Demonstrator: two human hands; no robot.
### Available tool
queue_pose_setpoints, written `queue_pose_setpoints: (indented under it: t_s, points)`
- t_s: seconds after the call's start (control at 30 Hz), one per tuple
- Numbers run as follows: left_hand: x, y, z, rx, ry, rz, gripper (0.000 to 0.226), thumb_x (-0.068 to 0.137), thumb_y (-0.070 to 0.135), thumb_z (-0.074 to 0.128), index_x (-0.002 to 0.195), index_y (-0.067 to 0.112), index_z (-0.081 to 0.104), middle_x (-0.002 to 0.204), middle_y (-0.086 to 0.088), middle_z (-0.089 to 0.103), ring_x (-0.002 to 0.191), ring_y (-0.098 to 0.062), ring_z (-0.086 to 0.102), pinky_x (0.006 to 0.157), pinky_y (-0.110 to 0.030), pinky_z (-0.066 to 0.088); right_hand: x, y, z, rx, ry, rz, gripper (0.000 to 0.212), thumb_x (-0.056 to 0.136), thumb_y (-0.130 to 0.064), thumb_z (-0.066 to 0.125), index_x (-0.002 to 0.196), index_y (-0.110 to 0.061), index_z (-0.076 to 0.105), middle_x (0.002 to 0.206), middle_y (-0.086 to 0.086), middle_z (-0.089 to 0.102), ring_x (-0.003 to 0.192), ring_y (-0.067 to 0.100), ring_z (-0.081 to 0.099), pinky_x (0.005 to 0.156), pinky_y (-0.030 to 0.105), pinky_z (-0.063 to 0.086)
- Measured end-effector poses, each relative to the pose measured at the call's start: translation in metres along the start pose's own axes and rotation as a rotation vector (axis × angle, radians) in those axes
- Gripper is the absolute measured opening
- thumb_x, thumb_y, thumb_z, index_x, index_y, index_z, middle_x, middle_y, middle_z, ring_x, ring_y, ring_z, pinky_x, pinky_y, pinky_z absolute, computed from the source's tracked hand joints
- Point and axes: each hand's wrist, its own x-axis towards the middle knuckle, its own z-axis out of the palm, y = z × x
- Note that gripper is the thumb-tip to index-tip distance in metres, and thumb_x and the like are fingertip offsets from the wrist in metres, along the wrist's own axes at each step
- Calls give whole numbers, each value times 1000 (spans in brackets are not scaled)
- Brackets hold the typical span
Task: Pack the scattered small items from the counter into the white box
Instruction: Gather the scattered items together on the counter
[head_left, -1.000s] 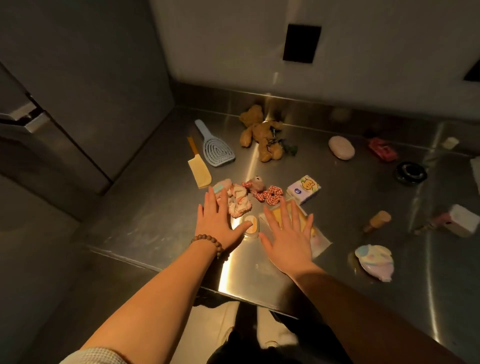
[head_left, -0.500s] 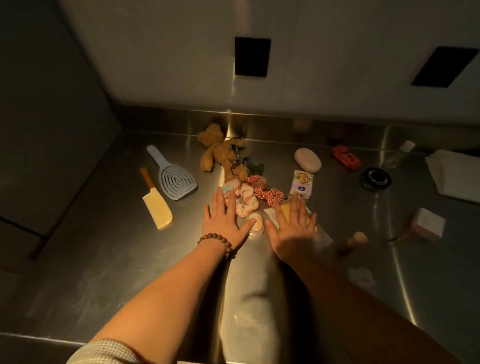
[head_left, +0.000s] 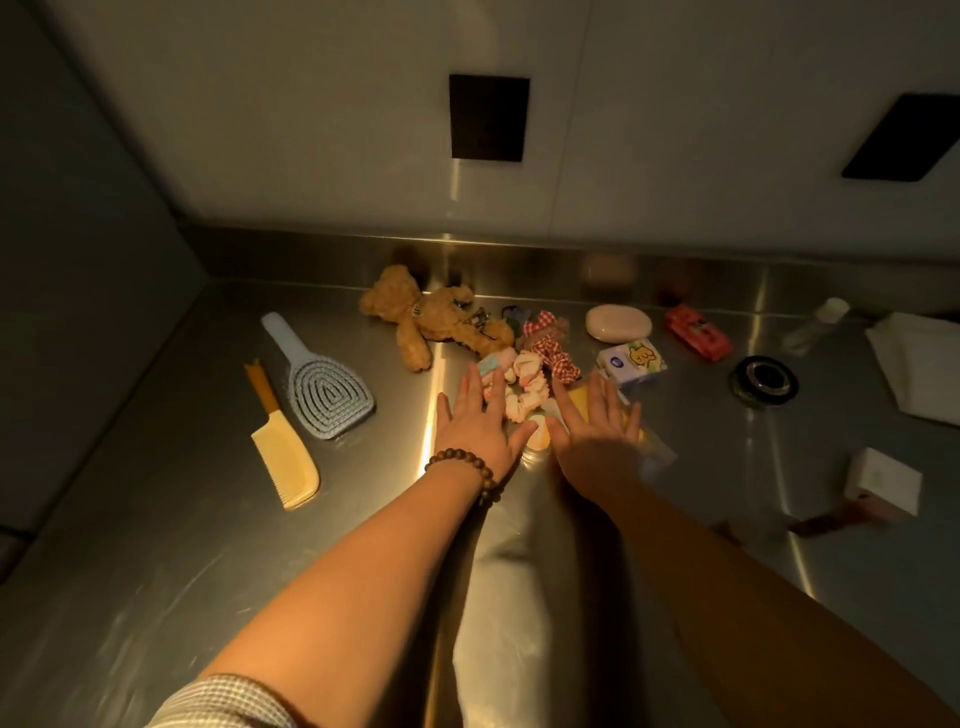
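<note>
Both hands lie flat, palm down, fingers spread, on the steel counter (head_left: 156, 519). My left hand (head_left: 475, 426), with a bead bracelet at the wrist, rests beside a pale pink scrunchie (head_left: 524, 389). My right hand (head_left: 597, 436) partly covers a yellow packet (head_left: 579, 402). A small orange-and-white item (head_left: 540, 436) shows between the thumbs. Behind lie a red checked scrunchie (head_left: 556, 353), a tissue pack (head_left: 631, 361), a brown teddy bear (head_left: 431, 317), a pink soap (head_left: 618, 322) and a red packet (head_left: 698, 332). The white box (head_left: 919, 369) sits at the far right edge.
A blue hairbrush (head_left: 324, 389) and a yellow comb (head_left: 285, 457) lie at the left. A black round item (head_left: 762, 382), a small bottle (head_left: 815, 322) and a white-and-pink block (head_left: 883, 483) are at the right. Walls close off the back and left.
The view has tilted up and shifted right, bringing the white box and the back wall into sight. Both hands stay flat on the counter and have slid slightly further in toward the scrunchies.
</note>
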Motion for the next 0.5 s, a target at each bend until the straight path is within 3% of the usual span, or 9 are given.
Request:
queue_pose_setpoints:
  t_s: [0.17,0.27,0.37,0.5]
  points:
    - [-30,-25,-20,-25,187,-12,69,91,60,22,148,23,9,155,-11,14,142,-27,8,114,-48,5,-11,-17,-17,285,-35,125,54,92,-43,46,142,-26,39,154,9,27,140,29,24,112,49,24]
    - [-56,-58,-32,19,309,-80,68,91,56,26,146,19,17,152,-12,23,141,-28,14,115,-47,12,-20,-54,-25,332,-12,-48,52,90,-40,49,140,-27,41,151,8,29,138,27,25,111,46,28]
    - [-82,-98,-42,33,388,-222,69,91,53,32,147,16,17,153,-13,21,142,-30,12,114,-46,13,-21,-98,-23,337,-59,-217,54,91,-47,41,141,-28,36,153,6,25,141,25,18,114,44,23]
    - [-108,-138,-49,63,373,-388,78,89,57,29,148,17,0,157,-10,1,144,-27,-5,113,-45,1,-13,-153,-11,243,-187,-341,62,91,-54,35,148,-36,16,159,5,7,146,25,-1,116,45,5]
